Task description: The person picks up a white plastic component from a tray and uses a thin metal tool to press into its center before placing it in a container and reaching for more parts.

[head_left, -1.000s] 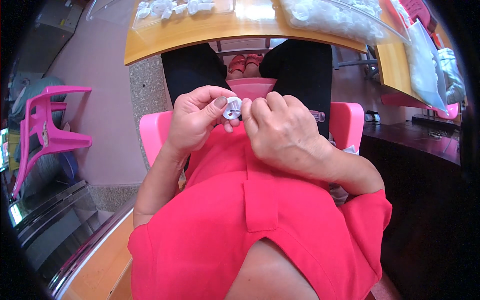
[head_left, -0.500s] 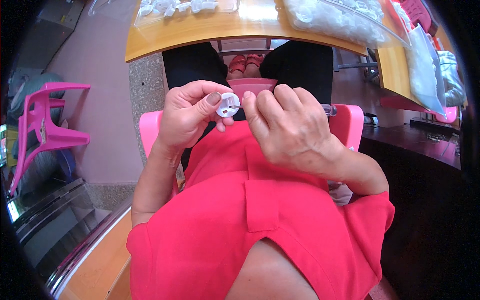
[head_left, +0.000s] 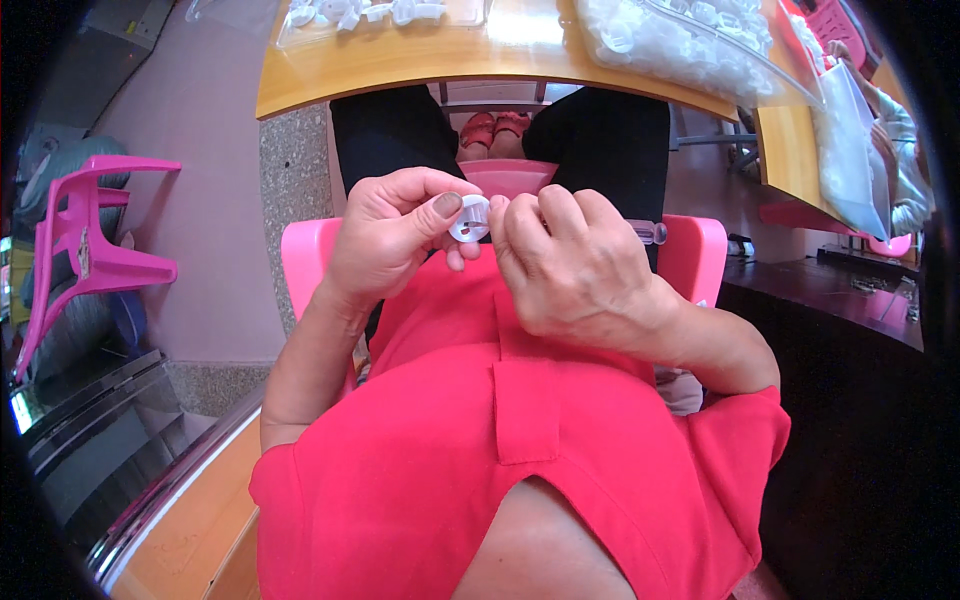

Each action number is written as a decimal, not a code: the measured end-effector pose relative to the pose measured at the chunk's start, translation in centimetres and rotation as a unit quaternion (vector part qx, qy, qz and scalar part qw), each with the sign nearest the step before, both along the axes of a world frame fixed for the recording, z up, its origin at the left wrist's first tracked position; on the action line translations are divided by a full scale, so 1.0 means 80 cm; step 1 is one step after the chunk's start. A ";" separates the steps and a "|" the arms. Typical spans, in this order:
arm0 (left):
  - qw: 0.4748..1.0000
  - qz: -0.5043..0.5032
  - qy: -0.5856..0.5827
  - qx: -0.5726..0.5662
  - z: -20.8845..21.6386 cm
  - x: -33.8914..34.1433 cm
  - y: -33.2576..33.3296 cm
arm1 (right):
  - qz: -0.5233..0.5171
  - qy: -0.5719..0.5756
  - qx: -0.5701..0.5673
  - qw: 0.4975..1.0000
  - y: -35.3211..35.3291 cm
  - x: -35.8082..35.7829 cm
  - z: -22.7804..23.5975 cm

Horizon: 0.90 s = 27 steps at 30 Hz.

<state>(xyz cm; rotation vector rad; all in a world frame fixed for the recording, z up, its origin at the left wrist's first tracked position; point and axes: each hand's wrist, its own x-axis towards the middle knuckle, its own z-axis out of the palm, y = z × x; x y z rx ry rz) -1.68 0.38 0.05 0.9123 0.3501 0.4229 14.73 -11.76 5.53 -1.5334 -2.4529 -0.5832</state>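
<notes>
My left hand [head_left: 385, 235] pinches a small round white plastic part [head_left: 466, 222] between thumb and fingers, its recessed side with a small opening partly facing me. My right hand [head_left: 585, 265] is closed on a screwdriver [head_left: 650, 232] whose clear handle sticks out past the far side of the hand. The right fingertips are right beside the part's rim. The screwdriver's shaft and tip are hidden, so I cannot tell whether they touch the part. Both hands are held above my lap.
Ahead is a wooden table [head_left: 500, 66] with a clear tray of white plastic parts [head_left: 410, 10] and a larger clear container full of them [head_left: 680, 50]. At far right, another person's arm [head_left: 885, 140] shows by a white bag [head_left: 845, 150]. A pink plastic chair [head_left: 100, 262] stands left.
The white part has turned more edge-on and shifted slightly right, closer to my right fingers. The screwdriver shaft has gone out of sight. Another person's arm has come into view at far right.
</notes>
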 end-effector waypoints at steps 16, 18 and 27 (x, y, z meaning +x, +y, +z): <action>0.998 0.041 0.006 0.046 -0.001 -0.001 0.003 | -0.035 0.052 0.020 0.998 0.009 0.008 -0.005; 0.998 0.032 -0.001 0.045 0.000 -0.002 0.004 | -0.034 0.054 0.031 0.997 0.008 0.007 -0.004; 0.998 0.029 0.019 0.049 0.001 -0.006 0.005 | -0.032 0.031 -0.011 0.999 0.007 -0.004 -0.003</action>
